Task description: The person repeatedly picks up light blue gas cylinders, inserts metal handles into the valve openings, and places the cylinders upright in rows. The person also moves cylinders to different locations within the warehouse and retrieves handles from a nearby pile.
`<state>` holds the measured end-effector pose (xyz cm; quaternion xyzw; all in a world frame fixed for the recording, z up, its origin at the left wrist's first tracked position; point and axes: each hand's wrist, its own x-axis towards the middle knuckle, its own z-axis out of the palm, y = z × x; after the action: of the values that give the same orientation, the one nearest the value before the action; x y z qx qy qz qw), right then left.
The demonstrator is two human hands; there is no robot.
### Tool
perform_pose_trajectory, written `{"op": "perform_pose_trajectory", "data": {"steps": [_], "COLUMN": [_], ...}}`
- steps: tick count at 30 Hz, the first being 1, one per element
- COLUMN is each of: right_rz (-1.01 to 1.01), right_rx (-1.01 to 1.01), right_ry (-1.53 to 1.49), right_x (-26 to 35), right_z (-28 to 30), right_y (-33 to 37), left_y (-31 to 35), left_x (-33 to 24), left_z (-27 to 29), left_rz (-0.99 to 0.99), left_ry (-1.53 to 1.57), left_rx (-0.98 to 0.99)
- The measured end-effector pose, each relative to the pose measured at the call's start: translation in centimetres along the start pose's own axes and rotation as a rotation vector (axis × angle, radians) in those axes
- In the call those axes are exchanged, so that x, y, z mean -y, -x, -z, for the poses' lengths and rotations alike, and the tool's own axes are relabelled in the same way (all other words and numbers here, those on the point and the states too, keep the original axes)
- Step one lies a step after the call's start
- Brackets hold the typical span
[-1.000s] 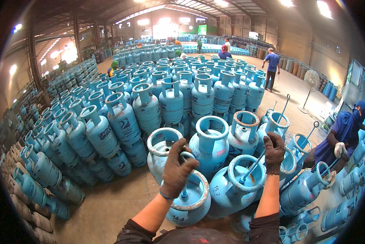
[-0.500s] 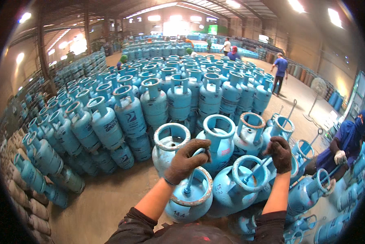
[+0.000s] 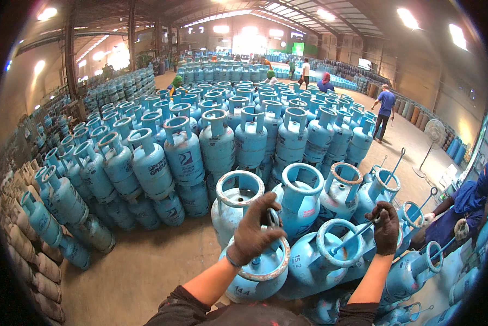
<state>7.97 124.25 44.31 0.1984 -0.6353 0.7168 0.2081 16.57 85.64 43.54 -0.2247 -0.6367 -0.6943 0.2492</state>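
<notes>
My left hand (image 3: pixel 253 231), in a brown glove, is over the collar of a near blue gas cylinder (image 3: pixel 249 285). Its fingers and thumb are apart around a blue bent rod end, partly hidden behind the hand; contact cannot be made out. Gloved in brown too, my right hand (image 3: pixel 386 228) is closed on the upper end of a thin blue metal rod (image 3: pixel 354 237). That rod slants down into the collar of a second gas cylinder (image 3: pixel 309 266), which leans beside the first.
More blue cylinders (image 3: pixel 217 144) stand stacked in rows ahead. A worker in blue (image 3: pixel 461 209) sits at the right, near other rods (image 3: pixel 399 163). A standing fan (image 3: pixel 433 136) and a walking person (image 3: pixel 385 108) are beyond. Grey-brown cylinders (image 3: pixel 32 261) lie stacked at the left.
My left hand has loosened from a closed grip on the rod end, its fingers now spread. My right hand remains closed on its rod. The view has shifted slightly.
</notes>
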Motion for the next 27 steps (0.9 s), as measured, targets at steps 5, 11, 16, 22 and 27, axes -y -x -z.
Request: {"op": "perform_pose_trajectory", "data": {"steps": [5, 11, 16, 22, 27], "right_rz": [0.293, 0.088, -0.152, 0.265, -0.046], "right_rx": [-0.418, -0.378, 0.042, -0.591, -0.081], "right_ry": [0.826, 0.344, -0.174, 0.754, -0.029], "right_x": [-3.1, -0.9, -1.0, -4.8, -1.9], "right_z": [-2.4, -4.1, -2.7, -4.7, -2.6], "right_y": [-0.8, -1.6, -2.9, -3.2, -1.5], "left_y": [0.4, -3.0, -3.7, 0.6, -2.7], "left_x": [-0.9, 0.5, 0.6, -0.9, 0.0], "left_z": [-2.1, 3.3, 3.2, -3.5, -2.4], "left_rz": [-0.104, 0.447, 0.488, 0.054, 0.137], "left_ry": [-0.62, 0.458, 0.561, -0.365, -0.247], "left_rx": [-0.069, 0.445, 0.355, -0.258, -0.038]}}
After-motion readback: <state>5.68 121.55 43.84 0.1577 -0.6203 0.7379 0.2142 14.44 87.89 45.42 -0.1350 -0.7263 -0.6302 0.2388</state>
